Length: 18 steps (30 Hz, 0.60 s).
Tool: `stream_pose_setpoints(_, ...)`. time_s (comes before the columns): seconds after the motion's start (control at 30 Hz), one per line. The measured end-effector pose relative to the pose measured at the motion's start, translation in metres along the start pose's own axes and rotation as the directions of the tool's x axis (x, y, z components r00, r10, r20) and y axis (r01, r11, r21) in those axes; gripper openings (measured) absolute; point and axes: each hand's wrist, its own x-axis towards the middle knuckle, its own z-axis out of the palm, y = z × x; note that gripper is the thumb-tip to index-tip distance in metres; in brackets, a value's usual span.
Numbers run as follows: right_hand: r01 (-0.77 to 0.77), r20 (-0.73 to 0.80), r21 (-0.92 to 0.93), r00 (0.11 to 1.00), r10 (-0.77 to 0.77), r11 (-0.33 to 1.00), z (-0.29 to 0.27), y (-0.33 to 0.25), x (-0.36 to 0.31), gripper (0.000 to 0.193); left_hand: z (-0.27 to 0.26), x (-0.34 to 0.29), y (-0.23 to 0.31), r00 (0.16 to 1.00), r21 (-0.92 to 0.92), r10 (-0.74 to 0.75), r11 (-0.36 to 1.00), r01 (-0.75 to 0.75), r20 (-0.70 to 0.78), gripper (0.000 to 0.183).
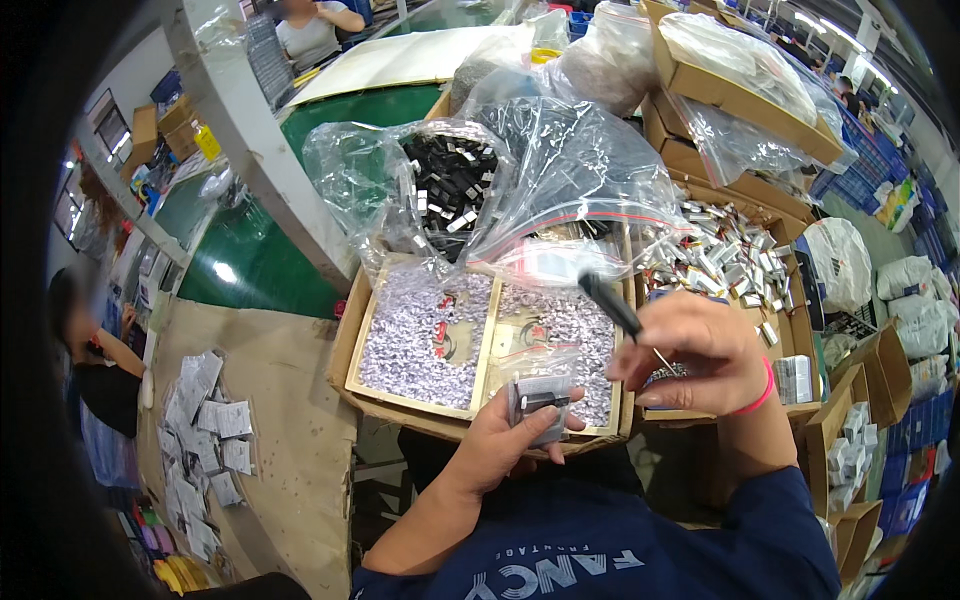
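Left hand (512, 432), lower centre of the frame: fingers closed beneath a small clear bag (535, 384), thumb pressed over its front. Bag contents: a black piece (546, 400) and something greyish, detail too small to tell.

Right hand (697, 352), right of centre: fingers curled, thumb drawn toward them, gripping a slim black rod (608, 301); rod tilted, its free end toward the upper left. Exact contact partly hidden by the fingers. One pink wristband (768, 388) on that wrist.

Wooden tray (491, 335), centre, below and behind the hands: two compartments, side by side, each bearing many small whitish-purple pieces (400, 335). Tray set in a cardboard box (344, 386).

Open clear plastic bag (345, 165), upper centre: a heap of black pieces with metal ends (448, 185). Just beside it, to the right, a large clear bag (590, 165) with a red strip along its edge.

Second cardboard box (800, 220), right of centre: numerous loose silver-and-white pieces (715, 255).

Counter (295, 400), lower left, brown surface: a loose pile of flat whitish packets (205, 425), some overlapping. Green surface (300, 265) adjoining, behind a pale metal post (245, 150).

Left edge: another person, black sleeve (108, 397). Upper left: a second person, pale grey shirt (308, 42).
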Motion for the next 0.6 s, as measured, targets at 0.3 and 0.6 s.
stream_pose_setpoints(0.3,0.041,-0.191,-0.046,0.980,-0.049,0.998,0.004,0.013,-0.001,0.018,-0.008,-0.013,0.006,0.960,-0.127,0.054,0.992,-0.019,0.276,0.059)
stream_pose_setpoints(0.6,-0.194,-0.202,-0.299,0.970,0.137,0.934,0.008,0.025,0.005,0.011,-0.013,-0.014,-0.001,0.914,-0.083,0.007,0.996,0.029,0.406,0.055)
